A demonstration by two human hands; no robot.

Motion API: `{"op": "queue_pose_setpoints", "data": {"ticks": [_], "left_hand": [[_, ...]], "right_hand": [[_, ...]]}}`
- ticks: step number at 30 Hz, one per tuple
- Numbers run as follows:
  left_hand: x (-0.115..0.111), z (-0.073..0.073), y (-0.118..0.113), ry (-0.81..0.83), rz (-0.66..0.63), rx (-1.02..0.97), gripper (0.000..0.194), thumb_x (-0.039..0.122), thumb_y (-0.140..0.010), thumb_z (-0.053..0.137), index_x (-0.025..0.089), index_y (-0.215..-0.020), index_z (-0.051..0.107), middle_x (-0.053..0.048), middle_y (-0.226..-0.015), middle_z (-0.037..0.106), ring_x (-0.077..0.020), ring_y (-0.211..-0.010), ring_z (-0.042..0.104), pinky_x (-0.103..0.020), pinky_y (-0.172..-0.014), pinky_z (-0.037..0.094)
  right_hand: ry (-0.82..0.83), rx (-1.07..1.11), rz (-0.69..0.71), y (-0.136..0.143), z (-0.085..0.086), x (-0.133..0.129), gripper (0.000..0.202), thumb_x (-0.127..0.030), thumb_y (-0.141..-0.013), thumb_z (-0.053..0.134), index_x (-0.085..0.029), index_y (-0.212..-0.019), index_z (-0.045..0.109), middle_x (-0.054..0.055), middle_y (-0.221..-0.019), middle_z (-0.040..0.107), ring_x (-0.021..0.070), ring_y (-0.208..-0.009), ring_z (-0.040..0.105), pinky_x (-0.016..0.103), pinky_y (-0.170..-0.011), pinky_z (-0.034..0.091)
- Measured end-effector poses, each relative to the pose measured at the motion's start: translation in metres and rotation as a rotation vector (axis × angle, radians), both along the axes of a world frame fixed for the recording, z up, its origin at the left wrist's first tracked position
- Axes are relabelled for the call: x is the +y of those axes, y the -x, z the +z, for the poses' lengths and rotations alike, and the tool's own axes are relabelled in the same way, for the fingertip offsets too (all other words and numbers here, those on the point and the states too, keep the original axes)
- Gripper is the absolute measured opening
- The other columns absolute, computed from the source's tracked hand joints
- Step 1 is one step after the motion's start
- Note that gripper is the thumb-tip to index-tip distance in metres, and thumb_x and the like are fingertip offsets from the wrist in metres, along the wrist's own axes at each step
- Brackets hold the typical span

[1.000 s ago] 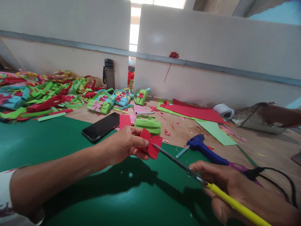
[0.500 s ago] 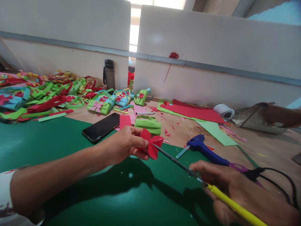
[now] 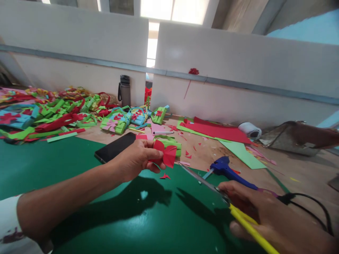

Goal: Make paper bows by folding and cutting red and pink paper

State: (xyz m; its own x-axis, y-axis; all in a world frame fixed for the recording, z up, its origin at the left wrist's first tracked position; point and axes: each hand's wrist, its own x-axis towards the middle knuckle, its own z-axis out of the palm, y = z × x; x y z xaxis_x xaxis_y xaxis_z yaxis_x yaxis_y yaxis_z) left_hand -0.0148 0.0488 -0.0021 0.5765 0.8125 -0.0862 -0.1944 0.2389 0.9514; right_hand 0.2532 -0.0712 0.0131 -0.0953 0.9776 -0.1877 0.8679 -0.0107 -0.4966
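Observation:
Between thumb and fingers, my left hand (image 3: 141, 157) pinches a red paper flower (image 3: 169, 154), partly cut into petals. My right hand (image 3: 254, 208) grips yellow-handled scissors (image 3: 202, 180), whose blades point toward the flower but stand apart from it. A small red paper scrap (image 3: 165, 176) shows just below the flower, over the green mat (image 3: 119, 218). Behind my left hand lie a black phone (image 3: 115, 148) and a green folded paper piece (image 3: 178, 150), partly hidden by the flower.
A blue glue gun (image 3: 225, 168) with a cord lies near my right hand. Red paper sheets (image 3: 219, 129), a white roll (image 3: 249, 130) and a handbag (image 3: 291, 137) are farther back. Paper bags (image 3: 116, 120), a heap of paper strips (image 3: 60, 113) and a bottle (image 3: 125, 91) stand left.
The scissors' blades have come away from the flower toward the right and opened slightly. A red scrap has come off below the flower. The flower has turned in my left hand.

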Motion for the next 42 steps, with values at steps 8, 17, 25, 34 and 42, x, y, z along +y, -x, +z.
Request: {"op": "queue_pose_setpoints", "data": {"ticks": [8,17,25,34,42], "left_hand": [[-0.019,-0.009,-0.010,0.080,-0.015,-0.034,0.012,0.018,-0.069,0.070,0.011,-0.067,0.060,-0.002,-0.056,0.061,-0.0102,-0.049,0.058,-0.017,-0.044,0.047],[-0.029,-0.023,-0.018,0.113,-0.025,0.029,0.009,0.017,-0.072,0.069,0.012,-0.072,0.062,-0.003,-0.064,0.063,-0.0096,-0.051,0.058,-0.018,-0.047,0.047],[-0.039,-0.024,-0.025,0.156,-0.082,0.071,0.013,0.019,-0.070,0.072,0.011,-0.069,0.062,-0.003,-0.061,0.062,-0.0096,-0.051,0.057,-0.019,-0.049,0.048],[-0.038,-0.027,-0.025,0.209,-0.105,0.080,0.013,0.018,-0.070,0.072,0.012,-0.076,0.063,-0.005,-0.066,0.065,-0.0115,-0.053,0.060,-0.021,-0.049,0.050],[-0.036,-0.028,-0.026,0.215,-0.177,0.023,0.016,0.019,-0.070,0.073,0.013,-0.079,0.061,-0.004,-0.067,0.066,-0.0130,-0.055,0.062,-0.023,-0.050,0.052]], "right_hand": [[-0.183,-0.359,0.163,0.048,-0.021,0.025,0.043,-0.015,-0.066,0.064,-0.019,-0.108,0.064,0.012,-0.097,0.071,0.0302,-0.090,0.064,0.037,-0.077,0.048],[-0.119,0.269,0.101,0.050,0.002,0.031,0.019,-0.028,-0.083,0.058,-0.017,-0.092,0.069,0.004,-0.085,0.068,0.0179,-0.075,0.060,0.027,-0.067,0.044],[0.135,0.842,-0.015,0.058,-0.014,0.038,0.017,-0.023,-0.077,0.062,-0.014,-0.063,0.060,-0.004,-0.059,0.054,0.0074,-0.053,0.046,0.019,-0.052,0.039],[0.217,0.920,-0.051,0.058,-0.016,0.035,0.012,-0.018,-0.074,0.056,-0.015,-0.063,0.062,-0.002,-0.063,0.059,0.0082,-0.059,0.051,0.019,-0.058,0.044],[0.250,0.939,-0.079,0.057,-0.016,0.037,0.008,-0.021,-0.067,0.062,-0.016,-0.061,0.060,-0.002,-0.057,0.060,0.0079,-0.053,0.053,0.017,-0.048,0.041]]}}
